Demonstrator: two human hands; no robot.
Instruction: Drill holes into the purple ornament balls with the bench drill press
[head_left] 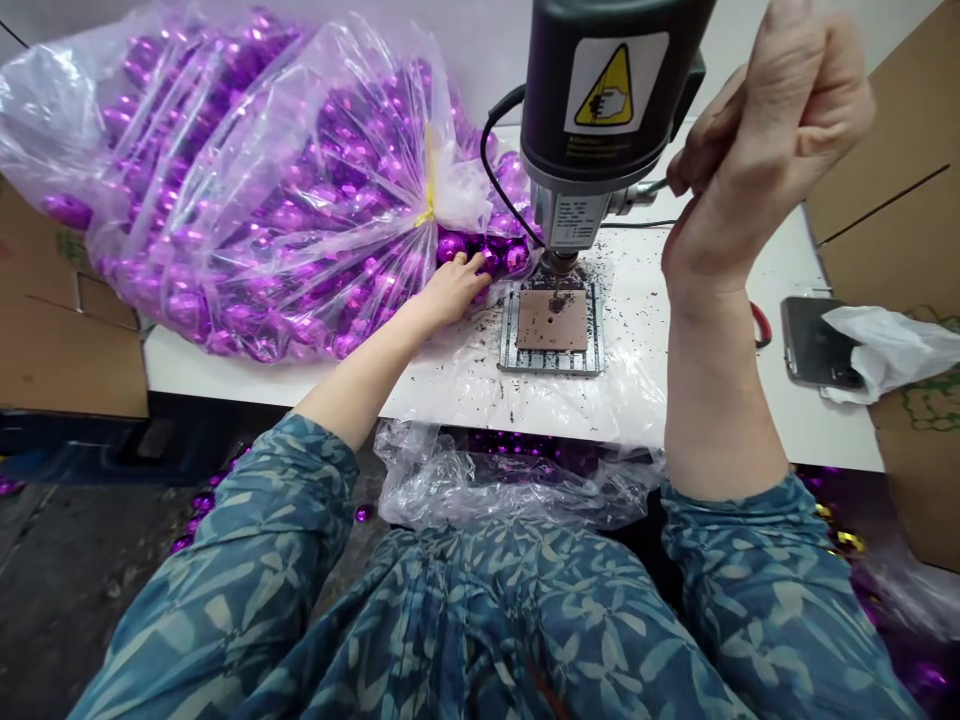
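My left hand (455,286) reaches over a few shiny purple balls (491,257) beside the drill press. Its fingers are stretched out and touch the balls; none is plainly gripped. Raised at the upper right, my right hand (765,150) has its fingers curled round the feed lever (654,188) of the drill press (600,110), and most of the lever is hidden by the hand. Under the chuck (560,262), a brown square plate (553,322) with a small hole lies on the slotted metal base (551,366). Dark shavings are scattered over both.
A large clear bag of purple balls (300,200), tied in yellow, fills the left of the white table (465,395). At the right lie a phone (817,340), a crumpled white tissue (892,345) and a red-handled thing (761,325). Clear plastic sheeting (517,490) hangs over the front edge.
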